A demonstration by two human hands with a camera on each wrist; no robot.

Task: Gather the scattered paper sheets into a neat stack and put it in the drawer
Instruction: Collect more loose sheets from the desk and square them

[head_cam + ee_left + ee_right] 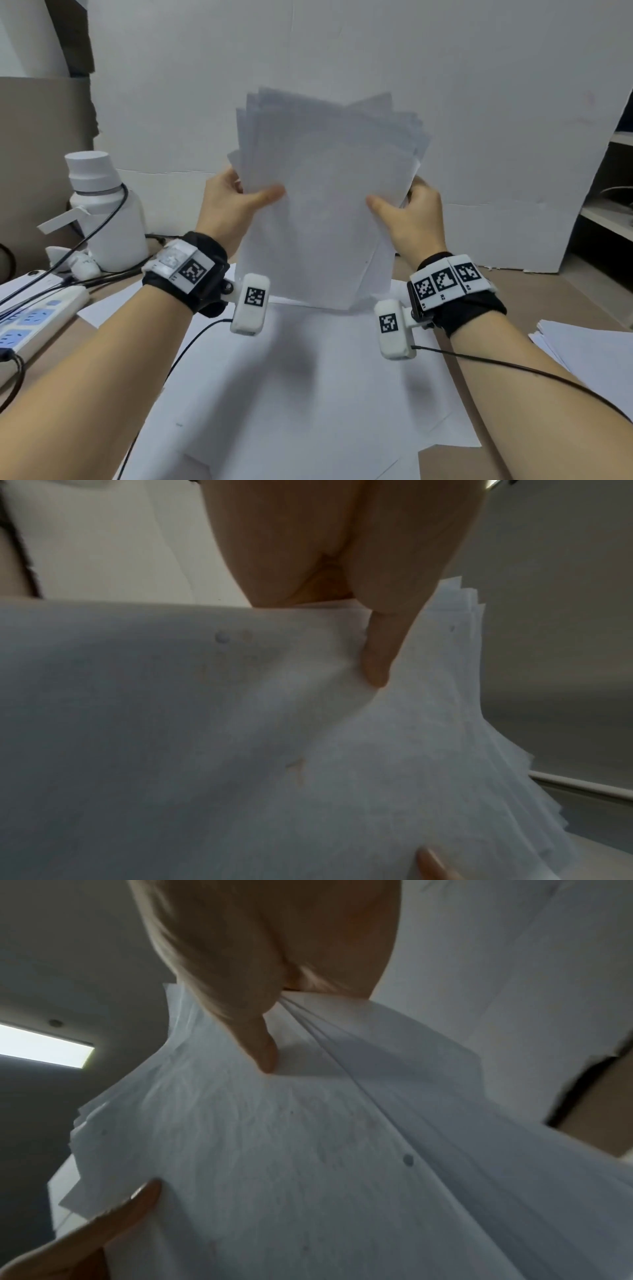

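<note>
Two hands share the work in the head view: the left hand [236,205] and the right hand [411,212] pinch opposite side edges of a bundle of paper sheets [325,205], thumbs on the near face and the other fingers hidden behind. The bundle stands upright, long axis vertical, its bottom edge touching or just above a large white sheet [308,394] on the table, between the wrists. Its top edges fan out unevenly, so squaring looks unfinished; the likely next move is a downward tap along that vertical axis, and both hands sit about level, neither nearer. More loose paper [582,346] lies at the right; a white bottle [102,205] and a power strip [37,318] stand at the left. No drawer is in view. From the left wrist, the thumb [377,653] presses the front sheet, staggered edges showing beyond it, with a fingertip of the other hand low in the picture. From the right wrist, the thumb [263,1047] clamps the same bundle, its layered edges running away from the grip toward the lower right, and the far corners are splayed.
</note>
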